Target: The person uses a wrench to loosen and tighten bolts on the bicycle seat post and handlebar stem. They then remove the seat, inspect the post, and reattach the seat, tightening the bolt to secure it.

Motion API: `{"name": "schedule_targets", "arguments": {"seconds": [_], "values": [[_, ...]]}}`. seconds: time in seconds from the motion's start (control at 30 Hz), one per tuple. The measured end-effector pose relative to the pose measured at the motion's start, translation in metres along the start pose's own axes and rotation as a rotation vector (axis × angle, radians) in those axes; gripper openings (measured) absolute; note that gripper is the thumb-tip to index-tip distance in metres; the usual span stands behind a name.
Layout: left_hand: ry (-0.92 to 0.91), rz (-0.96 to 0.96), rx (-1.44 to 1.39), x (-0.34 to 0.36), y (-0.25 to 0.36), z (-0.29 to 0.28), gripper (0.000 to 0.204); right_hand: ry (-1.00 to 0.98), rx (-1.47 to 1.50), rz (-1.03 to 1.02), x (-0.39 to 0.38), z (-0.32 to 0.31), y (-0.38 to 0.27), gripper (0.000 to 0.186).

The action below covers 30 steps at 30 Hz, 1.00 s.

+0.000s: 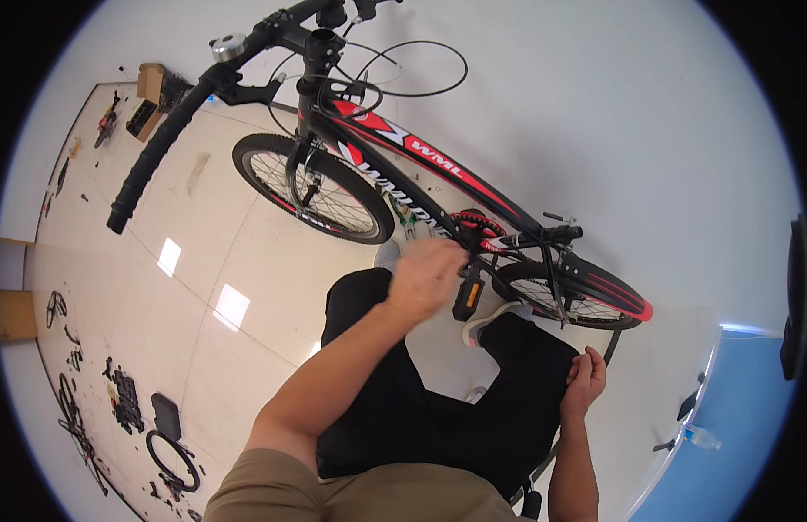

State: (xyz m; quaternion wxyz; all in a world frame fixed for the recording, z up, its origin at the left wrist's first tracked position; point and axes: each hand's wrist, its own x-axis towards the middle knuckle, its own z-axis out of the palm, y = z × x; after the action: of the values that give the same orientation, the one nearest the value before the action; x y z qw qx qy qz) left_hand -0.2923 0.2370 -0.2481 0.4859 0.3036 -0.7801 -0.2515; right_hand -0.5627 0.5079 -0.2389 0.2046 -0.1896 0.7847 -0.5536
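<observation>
The hands are apart, their grip impossible to tell: the blurred left hand (428, 277) is nearer the black-and-red bicycle (436, 160) standing just beyond, its length running far left to near right, while the right hand (584, 380) curls loosely by the right knee (549, 348).

Bright, even light reaches me, throwing square patches of white glare onto the glossy floor (142, 304). A soft, faint shadow lies on the pale wall (629, 113) behind the bike (421, 165). My left hand (428, 277) looks blurred. Straight edges bow toward the black, blue-fringed rim around my view.
</observation>
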Motion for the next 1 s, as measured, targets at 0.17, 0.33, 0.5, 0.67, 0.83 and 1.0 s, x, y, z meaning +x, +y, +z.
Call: {"name": "schedule_targets", "arguments": {"seconds": [0.17, 0.33, 0.5, 0.67, 0.83, 1.0], "values": [[0.070, -0.464, 0.278, -0.029, -0.023, -0.058, 0.017, -0.003, -0.064, -0.035, 0.001, 0.001, 0.004, 0.021], [0.042, -0.690, 0.095, -0.035, -0.025, -0.066, 0.018, -0.008, -0.031, -0.071, 0.003, 0.004, 0.013, 0.020], [-0.003, -0.607, 0.177, -0.041, -0.029, -0.056, 0.017, -0.008, -0.017, -0.080, 0.000, 0.003, 0.016, 0.018], [-0.035, -0.598, 0.184, -0.047, -0.040, -0.060, 0.026, 0.018, 0.050, -0.109, -0.007, 0.007, 0.016, 0.016], [-0.058, -0.613, 0.159, -0.041, -0.033, -0.058, 0.032, 0.037, 0.153, -0.137, -0.016, 0.012, 0.019, 0.016], [-0.109, -0.662, 0.130, -0.038, -0.035, -0.051, 0.035, 0.075, 0.208, -0.163, -0.021, 0.020, 0.024, 0.016]]}}
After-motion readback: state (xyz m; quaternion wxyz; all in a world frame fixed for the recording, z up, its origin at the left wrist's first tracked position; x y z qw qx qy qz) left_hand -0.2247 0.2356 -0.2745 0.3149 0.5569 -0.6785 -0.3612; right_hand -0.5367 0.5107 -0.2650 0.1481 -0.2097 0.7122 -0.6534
